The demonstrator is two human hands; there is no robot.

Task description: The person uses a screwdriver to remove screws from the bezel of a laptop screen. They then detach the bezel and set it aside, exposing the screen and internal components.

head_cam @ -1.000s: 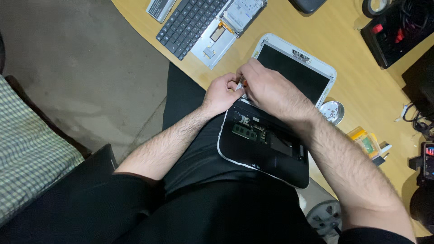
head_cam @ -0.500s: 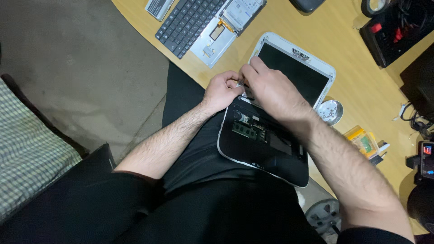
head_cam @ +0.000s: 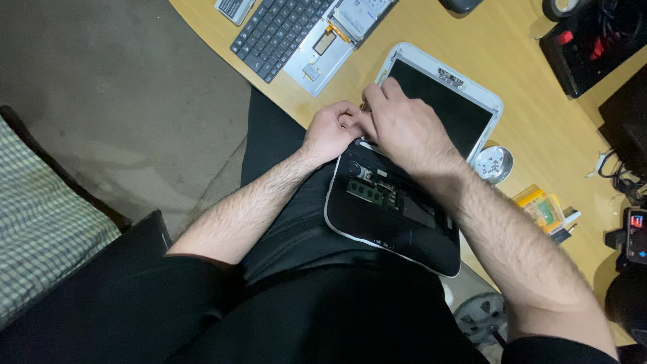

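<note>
At the table's right edge lay one small yellow package (head_cam: 537, 204), flat and rectangular, with a green patch on its face, beside one round metal dish (head_cam: 495, 164) holding tiny screws. The wooden table (head_cam: 512, 61) itself was smooth and pale orange-brown. One opened small laptop (head_cam: 397, 202) rested half on the person's lap, half against the table edge: a black base with rounded corners, its cover off so that one green memory strip (head_cam: 366, 192) showed, and a white-framed dark screen (head_cam: 441, 101) lying back flat on the table. The left hand (head_cam: 331, 129) was curled at the hinge corner of the base, fingers bent tight; what they pinched I could not tell. The right hand (head_cam: 404, 128) lay over the hinge beside it, touching the left, its fingers closed around a thin tool whose tip barely showed. Farther up the table sat one detached black keyboard (head_cam: 280, 30) in a silver tray, one silver drive (head_cam: 364, 10) touching its corner, and one black box (head_cam: 593, 40) with red parts.
</note>
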